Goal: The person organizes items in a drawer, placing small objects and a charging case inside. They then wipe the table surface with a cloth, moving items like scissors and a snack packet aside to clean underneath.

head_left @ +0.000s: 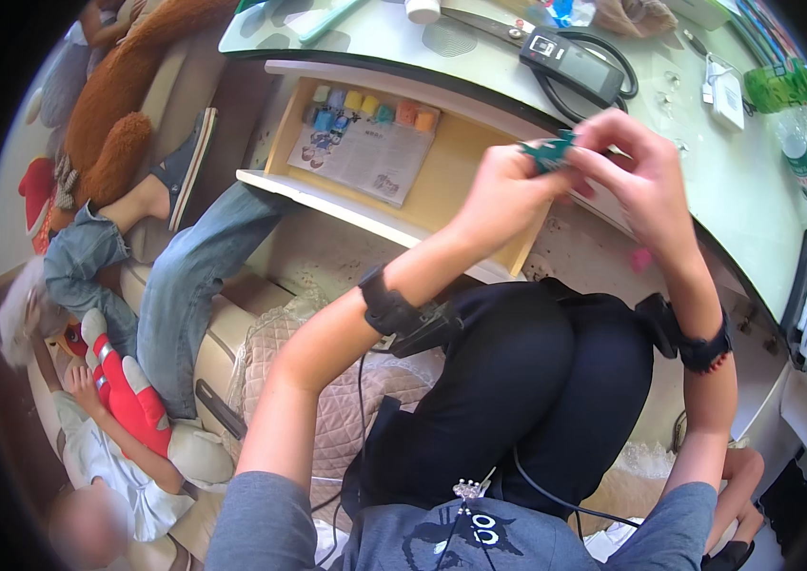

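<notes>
Both my hands are raised together over the front edge of the glass-topped desk [714, 182]. My left hand [518, 182] grips a small dark green piece with pointed edges [550, 153]; its exact kind cannot be told. The fingers of my right hand [625, 160] pinch at the right side of that same piece. Something small and dark red shows just below the fingers, partly hidden. Under and left of my hands, an open drawer [475, 153] holds a printed sheet [368, 153] and several small colored jars [368, 107].
A black handheld device with a cable [575, 64], scissors [482, 25], a white adapter [725, 93] and plastic bottles [799, 153] lie on the desk. At left, another person [125, 457] reclines with a red plush toy [129, 400]. Someone's bare legs [735, 485] show at lower right.
</notes>
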Motion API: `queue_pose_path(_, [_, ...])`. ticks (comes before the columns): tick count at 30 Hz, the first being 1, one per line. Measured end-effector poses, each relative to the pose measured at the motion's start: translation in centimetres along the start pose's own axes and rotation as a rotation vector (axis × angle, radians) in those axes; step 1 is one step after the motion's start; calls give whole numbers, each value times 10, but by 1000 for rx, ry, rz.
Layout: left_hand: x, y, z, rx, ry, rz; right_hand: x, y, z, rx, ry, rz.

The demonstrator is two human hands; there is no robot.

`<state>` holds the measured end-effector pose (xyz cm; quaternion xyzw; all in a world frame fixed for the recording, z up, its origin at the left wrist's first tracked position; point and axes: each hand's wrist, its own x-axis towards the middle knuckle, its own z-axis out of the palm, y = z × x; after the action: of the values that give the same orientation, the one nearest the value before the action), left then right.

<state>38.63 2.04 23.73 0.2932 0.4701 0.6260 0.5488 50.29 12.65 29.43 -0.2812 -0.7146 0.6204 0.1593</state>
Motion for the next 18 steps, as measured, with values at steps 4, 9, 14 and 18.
queue_pose_path(4, [-16, -3, -59, 147, 313, -45, 46, 23, 29, -402, -114, -225])
queue_pose_path(9, [-30, -15, -212, 610, 369, -412, 64, 54, 74, -577, -620, -81])
queue_pose_path(14, [14, -48, -315, 836, 435, -625, 89, 154, 91, -948, -779, 137])
queue_pose_path(18, [44, -76, -339, 1022, 523, -719, 92, 180, 94, -967, -687, 242])
